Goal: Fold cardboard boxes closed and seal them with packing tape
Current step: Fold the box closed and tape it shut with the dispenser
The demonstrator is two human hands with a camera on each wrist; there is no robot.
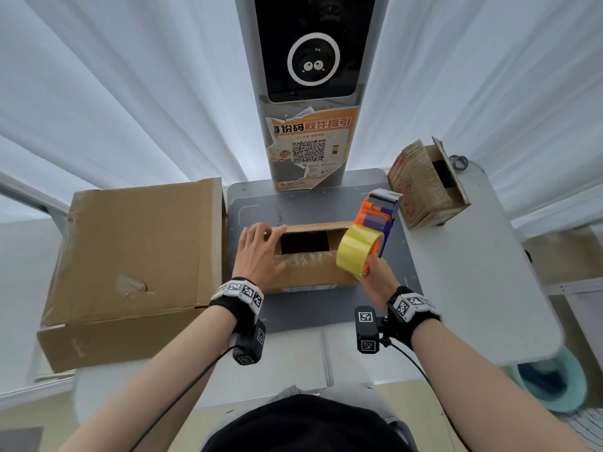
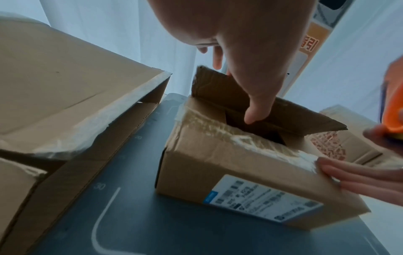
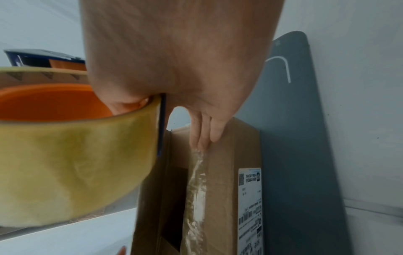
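While half open, small box (image 1: 310, 272) under flat left hand (image 1: 259, 256), right hand (image 1: 378, 275) clutching tape dispenser (image 1: 368, 236)

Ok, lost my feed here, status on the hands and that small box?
Left hand flat on small box, still open. Right hand grips tape dispenser, fingers on box. Nothing blocking.

Three cardboard boxes (image 1: 313, 265) (image 1: 130, 269) (image 1: 427, 187), one tape dispenser (image 1: 368, 236), two hands (image 1: 261, 252) (image 1: 378, 272)
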